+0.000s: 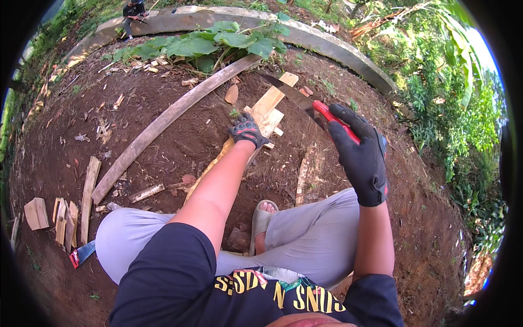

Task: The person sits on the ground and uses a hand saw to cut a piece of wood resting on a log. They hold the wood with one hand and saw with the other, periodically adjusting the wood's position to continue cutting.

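Observation:
My left hand (246,131), in a black and grey glove, presses down on pale wooden boards ahead of me, its fingers curled over them. The top board (278,92) points away to the upper right, with shorter pieces crossed beneath it. In my black-gloved right hand (362,158) is the red handle of a hand saw (302,100). Its long, tapering blade is raised, tip to the upper left, near the far end of the boards. From this angle I cannot tell whether blade and wood touch.
A long curved pole (163,122) lies on the brown soil at left. Split wood pieces (65,220) stand beside a red-handled blade (83,253) near my left knee. A low concrete wall (185,20) curves behind leafy plants (201,43). Another person (133,13) sits far off.

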A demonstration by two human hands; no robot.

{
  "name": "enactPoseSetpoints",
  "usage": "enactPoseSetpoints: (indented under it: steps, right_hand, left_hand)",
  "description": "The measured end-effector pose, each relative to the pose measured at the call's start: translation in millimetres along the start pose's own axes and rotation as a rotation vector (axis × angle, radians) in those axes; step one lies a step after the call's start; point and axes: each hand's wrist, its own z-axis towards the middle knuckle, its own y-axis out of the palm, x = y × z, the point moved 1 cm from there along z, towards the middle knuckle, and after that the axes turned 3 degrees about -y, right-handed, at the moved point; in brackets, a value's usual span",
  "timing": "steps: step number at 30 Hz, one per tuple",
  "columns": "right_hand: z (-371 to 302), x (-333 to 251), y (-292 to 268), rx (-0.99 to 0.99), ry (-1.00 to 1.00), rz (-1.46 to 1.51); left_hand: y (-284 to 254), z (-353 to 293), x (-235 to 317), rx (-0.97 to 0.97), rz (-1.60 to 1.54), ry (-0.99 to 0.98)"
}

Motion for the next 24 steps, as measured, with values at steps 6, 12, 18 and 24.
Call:
enactPoseSetpoints:
  steps: [6,12,18,24]
  right_hand:
    - [26.5,22.6,20.7,-0.085,-0.031,-0.109]
    - [31.4,32.5,19.4,-0.097,-0.017,-0.084]
    - [34.7,37.2,27.3,-0.109,-0.089,-0.104]
    - [46.0,41.8,31.3,-0.155,-0.119,-0.082]
  left_hand:
    - [16.0,6.9,18.3,0.065,0.147,0.049]
    - [9.1,-51.6,38.3,0.124,0.201,0.023]
    - [39.4,-17.3,7.0,0.163,0.033,0.116]
    - [38.0,-11.9,-1.0,0.164,-0.005,0.142]
